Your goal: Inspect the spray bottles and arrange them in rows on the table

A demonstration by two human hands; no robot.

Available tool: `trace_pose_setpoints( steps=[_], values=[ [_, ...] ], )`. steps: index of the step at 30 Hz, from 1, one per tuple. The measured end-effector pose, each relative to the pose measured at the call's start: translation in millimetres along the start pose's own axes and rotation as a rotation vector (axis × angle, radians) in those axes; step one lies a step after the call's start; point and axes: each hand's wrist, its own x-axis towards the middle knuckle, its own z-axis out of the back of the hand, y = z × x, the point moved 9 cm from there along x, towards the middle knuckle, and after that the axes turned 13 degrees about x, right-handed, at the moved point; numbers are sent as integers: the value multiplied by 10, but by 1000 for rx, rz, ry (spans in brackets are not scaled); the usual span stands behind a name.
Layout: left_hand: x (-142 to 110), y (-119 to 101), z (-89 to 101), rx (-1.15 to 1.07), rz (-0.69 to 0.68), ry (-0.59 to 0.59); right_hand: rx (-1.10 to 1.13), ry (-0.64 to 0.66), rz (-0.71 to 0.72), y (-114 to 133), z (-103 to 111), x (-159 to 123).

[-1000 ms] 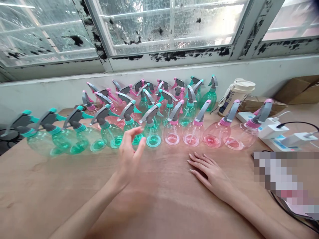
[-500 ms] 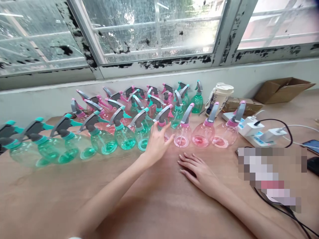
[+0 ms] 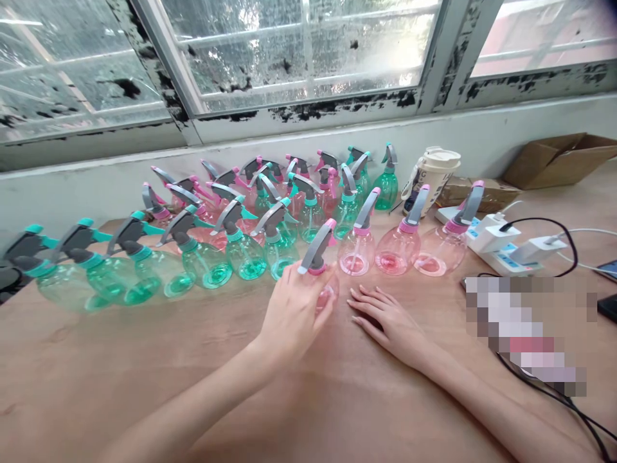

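My left hand (image 3: 295,315) is wrapped round a pink spray bottle (image 3: 328,297) with a grey and pink trigger head, hiding much of its body. It stands forward of the rows behind it. My right hand (image 3: 383,318) lies on the table (image 3: 337,399), fingers stretched out and holding nothing. Just beyond it stand a pink spray bottle (image 3: 357,254) and two more pink ones to its right. A row of green spray bottles (image 3: 250,260) stretches away to the left of my left hand.
Behind the front row are several more pink and green bottles (image 3: 311,212) by the wall. Farther right are a white cup (image 3: 436,173), an open cardboard box (image 3: 554,164), a white power strip (image 3: 508,257) with chargers and cables, and a blurred-out patch (image 3: 530,334).
My left hand has closed round the pink bottle and brought it slightly toward me. My right hand stays flat on the table. The view has shifted a little.
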Motion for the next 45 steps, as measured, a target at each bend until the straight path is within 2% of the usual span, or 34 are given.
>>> trace_pose_setpoints(
  steps=[5, 10, 13, 15, 18, 20, 22, 25, 28, 31, 36, 45],
  values=[
    [-374, -66, 129, 39, -47, 8, 0, 11, -2, -3, 5, -3],
    [-634, -61, 274, 59, -68, -52, -4, 18, -7, -4, 14, -6],
    [-778, 70, 350, -21, -38, -115, -2, 24, -12, -12, 10, -9],
    [-799, 264, 327, -145, 42, -113, 1, 32, -17, -15, 1, -12],
    [-660, 560, 123, -415, 193, 10, 3, 34, -25, -18, -2, -13],
    [-473, 607, -28, -568, 209, 115, 6, 27, -29, -17, 5, -12],
    [-252, 561, -87, -702, 181, 141, 12, 22, -28, -13, 11, -10],
    [33, 372, -75, -870, 85, 119, 18, 19, -16, -5, 14, -6],
    [187, 190, -69, -968, 4, 105, 20, 4, -6, -1, 22, -4],
    [236, 135, -100, -959, -13, 82, 7, 2, -11, 1, 21, -8],
    [215, 228, -86, -929, 3, 13, -23, 18, 3, 25, 17, 13],
    [172, 333, -70, -913, -36, -8, -16, 56, 94, 126, -80, 210]
  ],
)
